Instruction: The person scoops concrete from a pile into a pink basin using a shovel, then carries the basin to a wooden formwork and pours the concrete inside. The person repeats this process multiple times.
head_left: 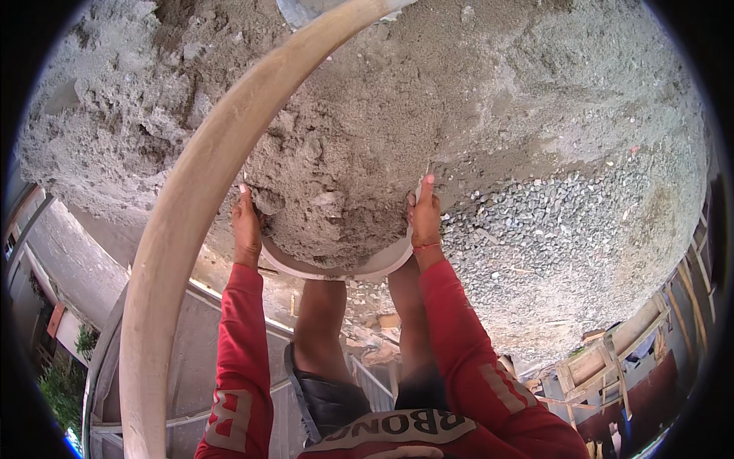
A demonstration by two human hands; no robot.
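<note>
A round, pale basin (371,271) is in front of my legs, filled with damp grey-brown sand or mortar mix (329,210). My left hand (245,229) grips its left side, the thumb pointing up and away from me. On the opposite side, my right hand (426,218) is closed round the pale rim, its thumb laid along the top. The basin's far edge cannot be made out against the heap. How my fingers wrap beneath the rim is mostly hidden.
A thick wooden shovel handle (202,164) crosses the left side close to view, up to a grey metal blade (300,11). Beyond the basin spreads a mound of grey mix (428,69). Gravel (550,222) lies right; wooden boards (596,371) lie at lower right.
</note>
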